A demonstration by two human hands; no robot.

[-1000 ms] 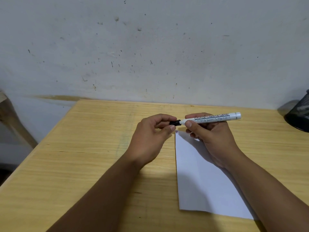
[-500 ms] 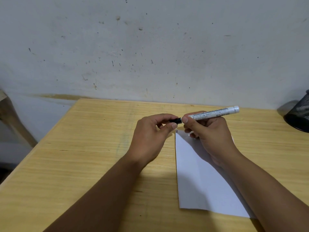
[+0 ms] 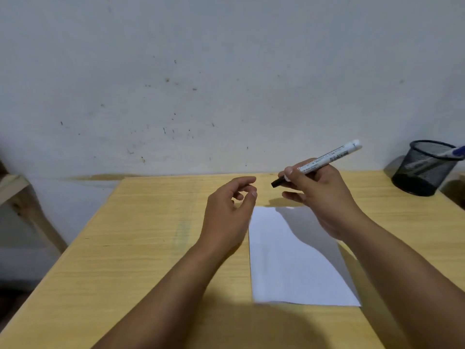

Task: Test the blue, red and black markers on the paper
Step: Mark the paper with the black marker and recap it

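Note:
My right hand [image 3: 324, 197] grips a white-barrelled marker [image 3: 327, 157] above the far end of the paper. Its black end [image 3: 276, 182] points down-left and the other end tilts up to the right. My left hand [image 3: 226, 210] hovers a little left of that black end, not touching it, with fingers loosely curled and apart and nothing visible in them. A white sheet of paper [image 3: 289, 260] lies flat on the wooden table [image 3: 141, 248], partly under my right wrist. A blue marker [image 3: 456, 151] sticks out of the mesh cup at the far right.
A black mesh pen cup [image 3: 425, 170] stands at the table's back right corner. A grey speckled wall rises right behind the table. A wooden frame [image 3: 22, 197] stands beyond the table's left edge.
My left hand has let go of the marker's black end and drawn back to the left. My right hand has lifted the marker and tilted its far end upward.

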